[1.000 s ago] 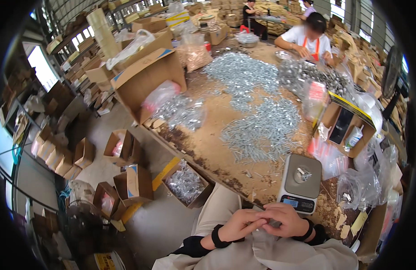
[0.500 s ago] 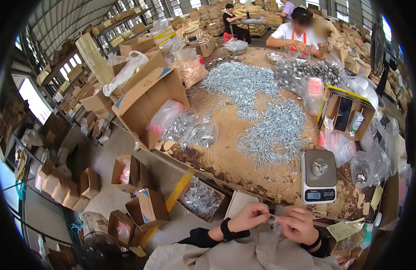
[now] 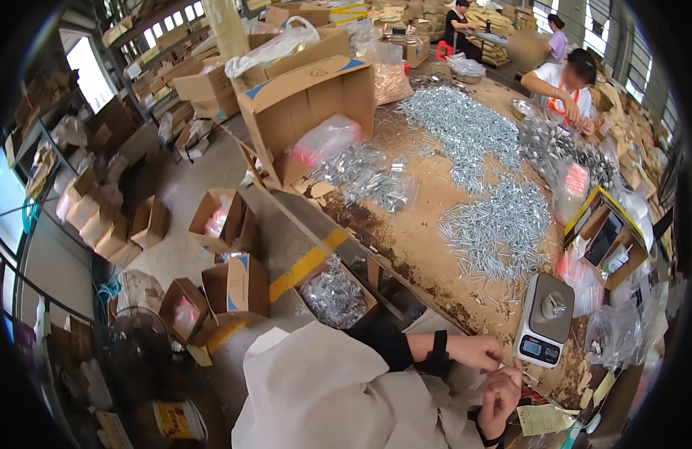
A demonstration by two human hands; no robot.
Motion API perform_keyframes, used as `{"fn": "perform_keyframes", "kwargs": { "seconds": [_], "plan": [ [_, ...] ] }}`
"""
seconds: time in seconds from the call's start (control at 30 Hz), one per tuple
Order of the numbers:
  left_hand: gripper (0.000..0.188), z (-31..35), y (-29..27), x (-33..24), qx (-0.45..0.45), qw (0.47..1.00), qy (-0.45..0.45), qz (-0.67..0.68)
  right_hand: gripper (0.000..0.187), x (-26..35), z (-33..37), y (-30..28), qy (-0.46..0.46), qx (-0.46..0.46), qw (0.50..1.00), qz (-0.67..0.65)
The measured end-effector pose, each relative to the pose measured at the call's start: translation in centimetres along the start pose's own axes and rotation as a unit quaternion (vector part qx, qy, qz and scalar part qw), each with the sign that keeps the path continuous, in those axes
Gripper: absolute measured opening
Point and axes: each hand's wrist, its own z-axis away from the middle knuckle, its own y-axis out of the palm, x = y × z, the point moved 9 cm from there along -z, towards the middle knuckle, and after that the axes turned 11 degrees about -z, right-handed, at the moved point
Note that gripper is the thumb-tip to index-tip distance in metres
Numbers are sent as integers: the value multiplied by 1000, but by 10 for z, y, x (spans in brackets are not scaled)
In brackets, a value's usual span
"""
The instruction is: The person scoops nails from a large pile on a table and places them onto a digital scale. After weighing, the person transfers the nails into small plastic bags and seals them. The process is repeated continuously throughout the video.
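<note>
My left hand (image 3: pixel 484 352) and right hand (image 3: pixel 503 393) meet just in front of my chest, both pinching the mouth of a small clear plastic bag (image 3: pixel 465 389) that hangs between them over the white cloth (image 3: pixel 323 389) on my lap; what is inside it I cannot tell. The film looks thin, soft and slippery, likely heavy at the bottom if it holds screws, so I judge the top edge the place to grip, fingertips close together. Just beyond my hands stands the small digital scale (image 3: pixel 544 318), and farther out lies the loose pile of silver screws (image 3: pixel 495 228) on the worn table (image 3: pixel 428 202).
</note>
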Motion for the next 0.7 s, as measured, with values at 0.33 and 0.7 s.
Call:
{"fn": "perform_keyframes", "kwargs": {
  "seconds": [0.33, 0.7],
  "plan": [
    [66, -3, -1, -59, -46, 975, 54, 210, 34, -30, -35, -27, -16, 221, 974, -51],
    [45, -3, -75, -73, -329, 922, -51, -199, 85, -103, -102, -160, 69, 63, 993, 67]
  ]
}}
